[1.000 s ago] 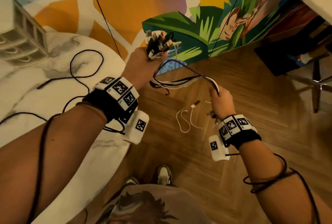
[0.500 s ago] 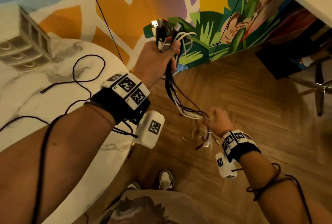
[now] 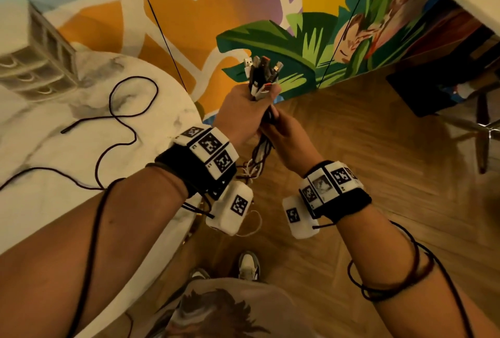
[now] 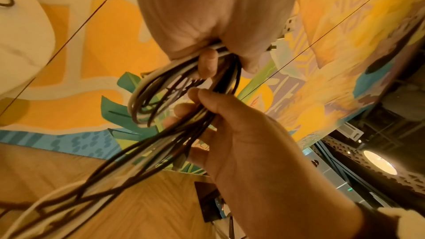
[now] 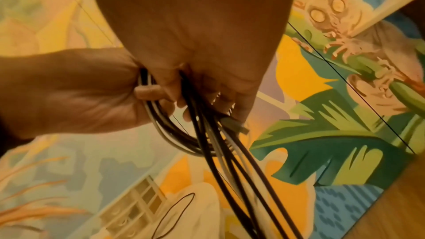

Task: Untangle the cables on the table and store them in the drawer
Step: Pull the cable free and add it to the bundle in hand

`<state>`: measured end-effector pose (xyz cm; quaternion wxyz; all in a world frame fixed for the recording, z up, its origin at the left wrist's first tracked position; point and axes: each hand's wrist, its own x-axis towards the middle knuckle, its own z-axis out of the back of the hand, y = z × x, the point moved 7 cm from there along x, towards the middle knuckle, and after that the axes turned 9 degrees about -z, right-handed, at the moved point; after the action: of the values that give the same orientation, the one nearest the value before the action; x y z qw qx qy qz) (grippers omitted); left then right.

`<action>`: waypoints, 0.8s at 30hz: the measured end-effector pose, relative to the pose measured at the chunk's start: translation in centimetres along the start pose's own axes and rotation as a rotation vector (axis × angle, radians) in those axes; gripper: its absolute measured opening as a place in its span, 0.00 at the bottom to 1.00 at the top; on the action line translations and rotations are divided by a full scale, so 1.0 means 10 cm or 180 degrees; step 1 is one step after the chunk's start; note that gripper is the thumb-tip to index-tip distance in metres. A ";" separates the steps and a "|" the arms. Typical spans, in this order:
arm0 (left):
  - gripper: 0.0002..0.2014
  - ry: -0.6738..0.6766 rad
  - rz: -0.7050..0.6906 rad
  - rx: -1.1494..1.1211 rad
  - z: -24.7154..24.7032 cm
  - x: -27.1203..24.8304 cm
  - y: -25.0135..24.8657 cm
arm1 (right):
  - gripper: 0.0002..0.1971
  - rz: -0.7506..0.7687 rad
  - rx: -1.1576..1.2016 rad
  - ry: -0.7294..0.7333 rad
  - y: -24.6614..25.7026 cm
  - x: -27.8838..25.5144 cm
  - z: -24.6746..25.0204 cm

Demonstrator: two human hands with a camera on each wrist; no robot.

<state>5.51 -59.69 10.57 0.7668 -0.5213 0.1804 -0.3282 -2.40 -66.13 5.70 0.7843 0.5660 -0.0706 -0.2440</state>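
My left hand (image 3: 244, 110) grips a bundle of black and white cables (image 3: 261, 75) upright, their USB plugs sticking out above the fist. Directly beneath it my right hand (image 3: 284, 137) closes round the same cables (image 4: 184, 130) where they hang. The left wrist view shows the strands looping between the two fists. In the right wrist view the cables (image 5: 220, 143) run down out of my right hand (image 5: 202, 86). Loose ends dangle below my wrists, over the wooden floor. One black cable (image 3: 119, 118) lies coiled on the marble table (image 3: 54, 202). The small white drawer unit (image 3: 35, 67) stands at the table's far left.
A painted mural wall (image 3: 216, 12) rises behind the table. Wooden floor (image 3: 365, 148) spreads to the right, with a chair base (image 3: 481, 132) at the far right. My shoes (image 3: 249, 264) are below. Sensor cords wrap both forearms.
My right hand rose from low over the floor up to just under my left fist and took hold of the hanging cables. The left hand stayed raised with the plugs upward.
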 end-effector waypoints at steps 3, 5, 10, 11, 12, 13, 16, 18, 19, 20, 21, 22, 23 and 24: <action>0.19 -0.0124 -0.0092 0.0090 0.01 0.01 -0.05 | 0.10 -0.0091 -0.0033 -0.0030 0.00 -0.03 0.01; 0.19 -0.0216 -0.0080 0.0130 0.10 0.03 -0.03 | 0.08 -0.0238 0.0045 -0.0136 -0.01 -0.06 0.06; 0.17 -0.0672 -0.0043 0.0067 0.59 0.15 0.04 | 0.19 -0.0921 -0.0334 -0.1477 -0.47 -0.10 0.77; 0.16 -0.0789 -0.0075 0.0100 0.68 0.17 0.03 | 0.20 -0.1060 -0.0430 -0.1603 -0.66 -0.11 0.88; 0.15 -0.0893 -0.0146 0.0111 0.75 0.18 -0.03 | 0.20 -0.1261 -0.0513 -0.1678 -0.85 -0.13 0.95; 0.13 -0.0975 -0.0230 0.0091 0.79 0.20 -0.09 | 0.19 -0.1442 -0.0614 -0.1704 -1.03 -0.15 1.00; 0.15 -0.1000 -0.0455 -0.0005 0.76 0.22 -0.30 | 0.14 -0.2091 -0.1078 -0.1431 -1.52 -0.22 0.94; 0.16 -0.0816 -0.0621 -0.0295 0.62 0.21 -0.41 | 0.13 -0.2589 -0.1326 -0.0977 -1.78 -0.27 0.81; 0.15 -0.0708 -0.0659 -0.0512 0.52 0.21 -0.44 | 0.15 -0.2745 -0.1426 -0.0714 -1.87 -0.29 0.75; 0.14 -0.0589 -0.0640 -0.0722 0.41 0.20 -0.47 | 0.17 -0.2809 -0.1588 -0.0415 -1.90 -0.30 0.68; 0.14 -0.0431 -0.0574 -0.0946 0.26 0.17 -0.48 | 0.21 -0.2724 -0.1758 -0.0202 -1.89 -0.28 0.65; 0.14 -0.0225 -0.0478 -0.1156 0.09 0.13 -0.47 | 0.28 -0.2546 -0.1837 -0.0049 -1.80 -0.23 0.63; 0.14 -0.0012 -0.0361 -0.1314 -0.10 0.08 -0.44 | 0.37 -0.2292 -0.1825 0.0056 -1.63 -0.17 0.61; 0.15 0.0182 -0.0228 -0.1369 -0.28 0.02 -0.39 | 0.44 -0.1944 -0.1729 0.0124 -1.36 -0.09 0.57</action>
<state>2.72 -62.64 13.06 0.6203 -0.6695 0.2492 -0.3238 -9.53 -73.80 -4.73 0.7979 0.3377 0.1826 -0.4647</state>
